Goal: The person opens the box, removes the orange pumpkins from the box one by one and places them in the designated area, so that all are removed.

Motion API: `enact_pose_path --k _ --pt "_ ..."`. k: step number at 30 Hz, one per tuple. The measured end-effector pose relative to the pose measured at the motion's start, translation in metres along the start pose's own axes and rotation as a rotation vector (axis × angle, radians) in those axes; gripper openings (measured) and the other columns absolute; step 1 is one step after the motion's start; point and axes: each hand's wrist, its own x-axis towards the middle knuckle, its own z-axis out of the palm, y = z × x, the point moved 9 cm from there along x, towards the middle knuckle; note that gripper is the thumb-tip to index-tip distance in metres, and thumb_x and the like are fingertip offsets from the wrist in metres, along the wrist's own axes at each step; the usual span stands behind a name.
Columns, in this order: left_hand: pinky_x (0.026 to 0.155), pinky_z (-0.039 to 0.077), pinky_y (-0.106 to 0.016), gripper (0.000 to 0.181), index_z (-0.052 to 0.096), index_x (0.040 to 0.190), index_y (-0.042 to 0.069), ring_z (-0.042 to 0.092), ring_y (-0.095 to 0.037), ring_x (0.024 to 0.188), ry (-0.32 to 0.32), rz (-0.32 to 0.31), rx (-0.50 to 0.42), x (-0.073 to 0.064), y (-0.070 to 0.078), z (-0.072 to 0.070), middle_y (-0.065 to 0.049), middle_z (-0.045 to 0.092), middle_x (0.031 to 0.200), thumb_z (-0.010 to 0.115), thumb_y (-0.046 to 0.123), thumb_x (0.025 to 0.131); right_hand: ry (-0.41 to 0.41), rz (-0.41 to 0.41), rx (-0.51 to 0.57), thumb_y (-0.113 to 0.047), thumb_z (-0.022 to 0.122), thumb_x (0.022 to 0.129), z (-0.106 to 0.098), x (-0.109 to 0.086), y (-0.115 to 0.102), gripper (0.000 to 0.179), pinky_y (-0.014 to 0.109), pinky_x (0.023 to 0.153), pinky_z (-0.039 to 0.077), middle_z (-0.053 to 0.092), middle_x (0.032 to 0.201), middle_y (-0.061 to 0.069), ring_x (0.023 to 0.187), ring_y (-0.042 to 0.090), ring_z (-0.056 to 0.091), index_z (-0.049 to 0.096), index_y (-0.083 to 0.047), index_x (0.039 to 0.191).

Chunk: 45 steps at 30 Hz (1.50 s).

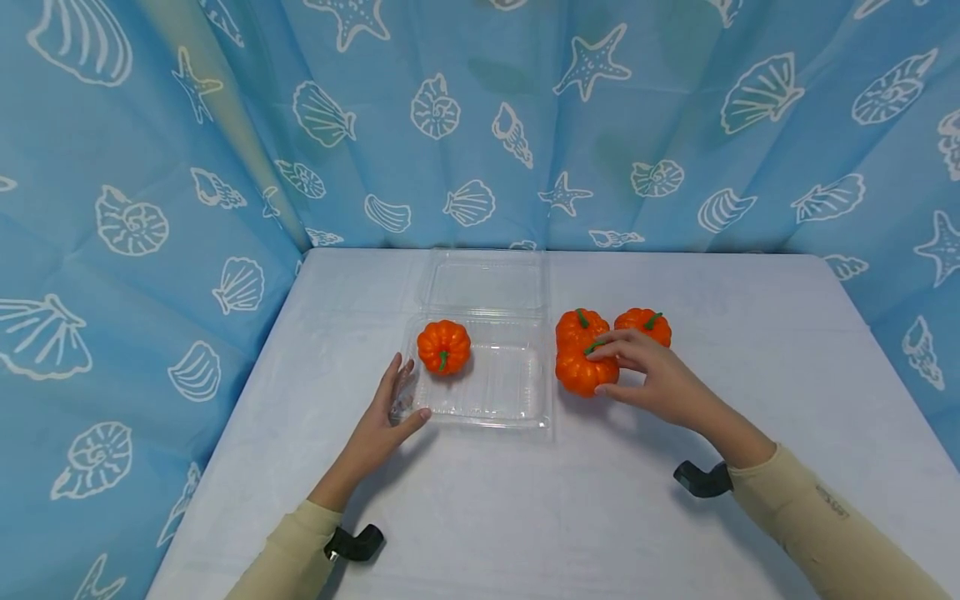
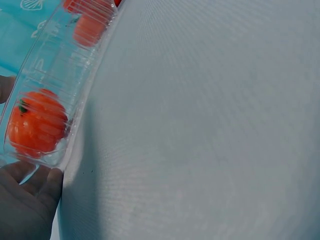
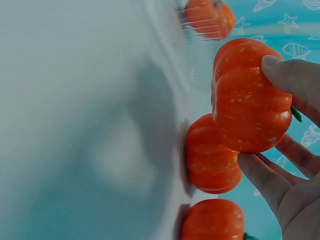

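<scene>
My right hand (image 1: 660, 379) holds a small orange pumpkin (image 1: 587, 372) with a green stem, thumb on one side and fingers on the other. In the right wrist view this pumpkin (image 3: 250, 95) is raised off the white table. Two similar pumpkins, one behind (image 1: 581, 323) and one to the right (image 1: 647, 322), sit close by it. My left hand (image 1: 378, 429) rests at the left front corner of a clear plastic clamshell box (image 1: 487, 417), fingers spread along its side, thumb by the front edge. Inside the box, at the left, lies another pumpkin (image 1: 444, 347).
The box's lid (image 1: 483, 283) is folded back flat toward the table's far edge. A blue curtain (image 1: 480, 125) with white shells hangs behind and beside the white tablecloth (image 1: 495, 508). Each wrist carries a black camera mount (image 1: 356, 543).
</scene>
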Motion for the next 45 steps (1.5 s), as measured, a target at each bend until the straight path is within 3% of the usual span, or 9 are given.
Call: enact_pose_path --k 8,18,27,45 --pt "0.121 0.009 -0.063 0.097 0.006 0.165 0.013 0.017 -0.031 0.155 0.002 0.003 -0.009 0.000 0.001 0.000 -0.012 0.025 0.167 0.073 0.017 0.095 -0.004 0.008 -0.005 -0.020 0.085 0.085 0.009 -0.003 0.012 0.039 0.053 0.098 0.052 0.055 0.135 0.007 0.127 0.032 0.052 0.071 -0.017 0.121" --pt "0.122 0.008 -0.061 0.096 0.007 0.165 0.017 0.016 -0.028 0.156 0.000 -0.023 0.002 -0.001 0.000 0.002 -0.008 0.025 0.167 0.073 0.022 0.096 0.020 -0.012 -0.048 -0.022 0.084 0.086 0.015 0.002 0.019 0.036 0.055 0.098 0.052 0.055 0.134 0.010 0.129 0.033 0.047 0.072 -0.013 0.119" --pt "0.122 0.009 -0.061 0.096 0.007 0.165 0.016 0.017 -0.028 0.155 0.005 -0.005 0.007 -0.001 0.001 0.001 -0.007 0.025 0.167 0.073 0.024 0.096 0.067 -0.008 -0.099 -0.019 0.085 0.085 0.020 0.001 0.029 0.038 0.059 0.100 0.049 0.052 0.137 0.012 0.132 0.035 0.046 0.069 -0.017 0.119" --pt "0.122 0.009 -0.061 0.096 0.007 0.165 0.017 0.017 -0.028 0.155 0.008 -0.003 0.002 -0.001 0.001 0.000 -0.008 0.025 0.167 0.073 0.025 0.096 0.084 -0.033 -0.136 -0.021 0.084 0.086 0.019 -0.006 0.024 0.039 0.066 0.105 0.042 0.053 0.144 0.014 0.137 0.037 0.044 0.072 -0.016 0.123"
